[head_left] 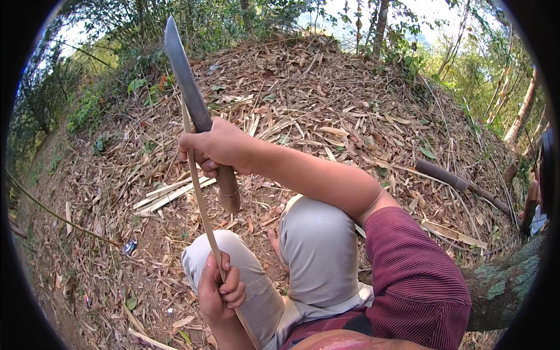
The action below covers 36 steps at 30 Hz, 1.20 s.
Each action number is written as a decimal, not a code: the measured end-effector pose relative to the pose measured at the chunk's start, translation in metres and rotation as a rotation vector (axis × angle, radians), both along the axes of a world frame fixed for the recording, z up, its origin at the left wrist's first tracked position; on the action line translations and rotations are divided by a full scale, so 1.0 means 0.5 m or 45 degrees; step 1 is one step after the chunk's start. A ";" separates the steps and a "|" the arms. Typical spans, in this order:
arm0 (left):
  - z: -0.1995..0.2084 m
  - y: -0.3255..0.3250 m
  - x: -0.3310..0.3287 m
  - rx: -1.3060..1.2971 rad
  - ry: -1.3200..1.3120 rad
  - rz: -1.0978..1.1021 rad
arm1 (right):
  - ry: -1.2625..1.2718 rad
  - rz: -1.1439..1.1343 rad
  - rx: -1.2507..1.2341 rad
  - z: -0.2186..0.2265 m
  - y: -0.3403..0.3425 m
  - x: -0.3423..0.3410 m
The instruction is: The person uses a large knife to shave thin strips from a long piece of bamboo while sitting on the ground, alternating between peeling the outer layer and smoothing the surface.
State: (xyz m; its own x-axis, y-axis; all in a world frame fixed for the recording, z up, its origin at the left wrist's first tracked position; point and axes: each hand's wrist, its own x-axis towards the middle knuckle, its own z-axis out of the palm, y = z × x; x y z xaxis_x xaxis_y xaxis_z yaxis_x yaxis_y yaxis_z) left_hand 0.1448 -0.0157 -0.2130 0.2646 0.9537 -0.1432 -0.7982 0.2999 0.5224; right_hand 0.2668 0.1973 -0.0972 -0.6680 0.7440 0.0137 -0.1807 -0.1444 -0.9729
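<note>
My right hand [219, 146] is closed round the handle of a machete [185, 76], its long grey blade pointing up and away, its brown butt showing below my fist. A thin pale strip, seemingly split bamboo [204, 216], runs along the left of the machete and passes by the thumb and fingers of that hand. Whether those fingers also pinch the strip cannot be made out. Lower down, in front of my left knee, my left hand [221, 287] is wrapped round the same strip, whose near end drops toward the lower edge.
Split strips [169, 197] lie on the leaf-covered slope [326, 111] beyond my knees. To the right rests a dark cylinder with a thinner rod [440, 174]. A mossy log [504, 286] is near my right elbow. Part of another person [532, 204] shows at the right edge.
</note>
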 end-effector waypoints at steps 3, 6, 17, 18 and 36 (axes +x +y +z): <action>-0.001 0.001 0.000 0.013 -0.007 -0.014 | -0.001 0.001 0.002 -0.002 0.003 0.001; -0.008 0.003 -0.004 0.048 0.001 -0.036 | -0.002 -0.012 0.014 -0.001 0.002 0.002; -0.002 0.004 0.003 -0.008 0.031 0.024 | -0.037 -0.052 0.000 -0.017 0.016 -0.001; -0.003 -0.001 0.006 -0.024 0.032 0.024 | -0.038 -0.038 -0.035 -0.021 0.018 0.003; 0.000 0.001 0.002 0.006 0.019 0.008 | -0.051 -0.034 -0.031 -0.016 0.016 0.002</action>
State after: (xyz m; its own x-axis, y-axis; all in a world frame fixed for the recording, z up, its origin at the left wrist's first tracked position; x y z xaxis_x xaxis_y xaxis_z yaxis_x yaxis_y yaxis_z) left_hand 0.1457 -0.0153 -0.2129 0.2562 0.9561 -0.1423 -0.7922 0.2920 0.5358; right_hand 0.2676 0.2052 -0.1053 -0.6477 0.7613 -0.0306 -0.1461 -0.1635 -0.9757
